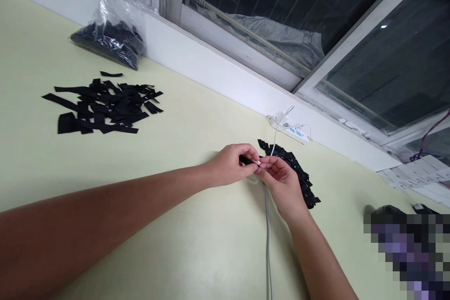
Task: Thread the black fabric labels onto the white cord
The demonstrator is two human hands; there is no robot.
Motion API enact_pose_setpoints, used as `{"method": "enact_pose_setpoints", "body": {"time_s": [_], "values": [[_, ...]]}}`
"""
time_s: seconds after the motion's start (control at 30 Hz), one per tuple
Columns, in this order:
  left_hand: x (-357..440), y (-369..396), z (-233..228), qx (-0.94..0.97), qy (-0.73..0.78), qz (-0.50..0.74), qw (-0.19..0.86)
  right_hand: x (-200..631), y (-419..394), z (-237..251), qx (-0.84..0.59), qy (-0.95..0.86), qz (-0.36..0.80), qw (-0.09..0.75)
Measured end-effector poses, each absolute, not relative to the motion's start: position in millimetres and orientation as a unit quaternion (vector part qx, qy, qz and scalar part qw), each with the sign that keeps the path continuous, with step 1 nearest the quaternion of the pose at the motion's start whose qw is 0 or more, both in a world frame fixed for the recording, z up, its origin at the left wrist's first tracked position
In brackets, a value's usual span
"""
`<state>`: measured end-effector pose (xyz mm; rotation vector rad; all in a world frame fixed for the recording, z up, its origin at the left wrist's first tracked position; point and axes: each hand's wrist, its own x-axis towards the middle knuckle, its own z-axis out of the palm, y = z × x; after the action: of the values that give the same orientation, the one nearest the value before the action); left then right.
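Hands: left hand (230,165) and right hand (279,183) pinch one black strip (249,161) between fingertips, just beside the near pile (295,173).
Progress: spread pile (101,105) lies far left of it; bagged strips (108,40) beyond.
Cable (268,225): runs under the hands.

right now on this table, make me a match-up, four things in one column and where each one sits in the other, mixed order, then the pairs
Things:
1. clear plastic bag of black pieces
2. spread-out heap of black strips
3. small black strip
4. white power strip

Places:
A. pinched between the fingertips of the left hand and right hand
B. far left, against the white ledge
C. by the ledge under the window frame, beyond the hands
D. flat on the table, left of the hands

Pairs: 1-B, 2-D, 3-A, 4-C
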<state>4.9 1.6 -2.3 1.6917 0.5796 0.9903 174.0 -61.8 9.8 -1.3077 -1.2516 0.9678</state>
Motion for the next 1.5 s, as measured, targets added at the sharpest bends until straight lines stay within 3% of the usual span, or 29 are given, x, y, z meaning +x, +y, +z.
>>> {"method": "enact_pose_setpoints", "body": {"time_s": [0.6, 1.5], "values": [[5, 7, -5, 0.643, 0.230, 0.401, 0.611, 177, -65, 15, -0.560, -0.510, 0.384, 0.528], [6, -4, 0, 0.694, 0.243, 0.459, 0.498, 171, -68, 15, -0.534, -0.562, 0.330, 0.538]]}}
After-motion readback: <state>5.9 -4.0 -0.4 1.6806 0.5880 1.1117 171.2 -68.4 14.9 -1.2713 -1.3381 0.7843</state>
